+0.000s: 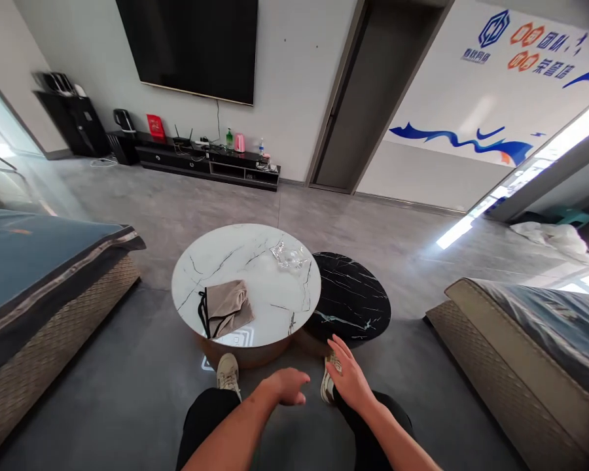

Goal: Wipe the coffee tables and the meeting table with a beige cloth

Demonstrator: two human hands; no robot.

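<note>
My left hand [290, 386] hovers above the floor in front of the round white marble-patterned table [260, 307], its thumb and fingers apart and nothing in them. To its right my right hand [348, 378] is held up with fingers stretched out, empty, near the front edge of the lower black marble-patterned table [358, 294]. A folded brown cloth item with black straps [233, 304] lies at the left front of the white tabletop. Farther back on that top is a crumpled clear plastic wrapper [289, 254]. Neither hand touches these things.
A blue-covered sofa or bed [44, 261] stands at the left, another padded seat [530, 327] at the right. My shoes [228, 373] are close to the table bases. Along the far wall runs a low black TV cabinet [177, 160] beneath a large television [196, 46].
</note>
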